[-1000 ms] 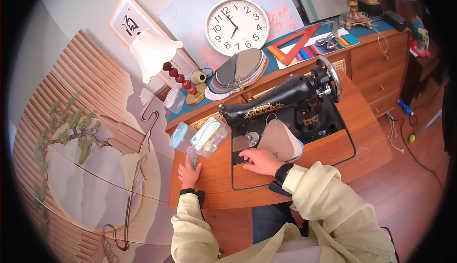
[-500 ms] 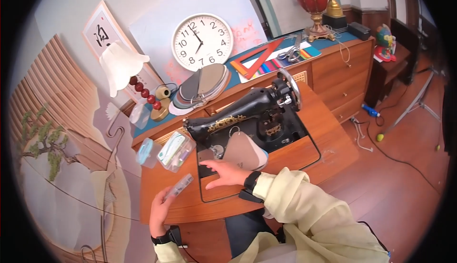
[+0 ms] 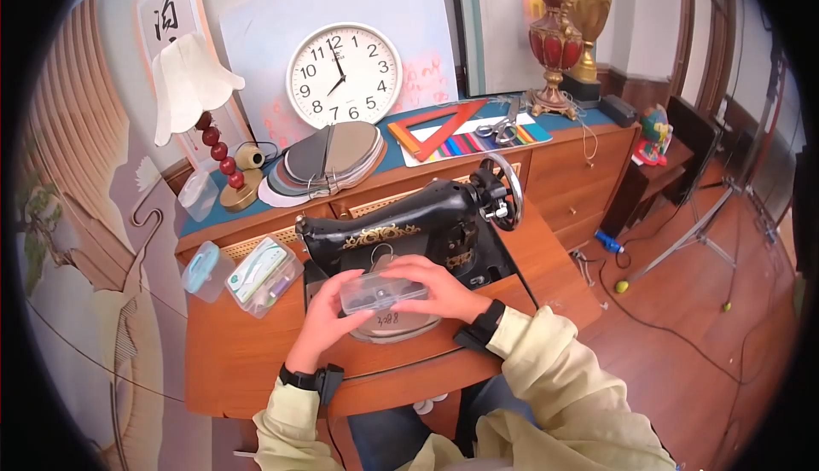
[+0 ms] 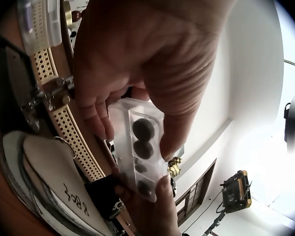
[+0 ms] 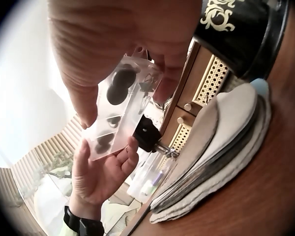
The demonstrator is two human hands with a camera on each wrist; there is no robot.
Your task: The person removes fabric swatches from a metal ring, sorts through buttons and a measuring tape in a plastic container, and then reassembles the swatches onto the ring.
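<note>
Both hands hold a small clear plastic compartment box (image 3: 375, 293) in front of the sewing machine (image 3: 384, 230). My left hand (image 3: 328, 317) grips one end, thumb on the near side. At the other end, my right hand (image 3: 444, 290) pinches it between thumb and fingers. Dark round pieces (image 4: 143, 129) sit inside its divided compartments, and the lid looks closed. Below the box lies a ring-bound stack of fabric swatches (image 5: 206, 142), partly hidden by box and hands in the head view; handwritten digits mark its top.
A clear box of sewing supplies (image 3: 263, 276) and a blue-lidded container (image 3: 202, 270) stand left on the wooden table (image 3: 247, 360). Behind the machine, a shelf carries a lamp (image 3: 198, 87), more swatches (image 3: 328, 164), an orange set square (image 3: 435, 134) and scissors (image 3: 505, 130).
My left hand has lifted the compartment box from the table's left side and brought it right, over the swatches. My right hand, empty before, now grips its other end. The head view has shifted.
</note>
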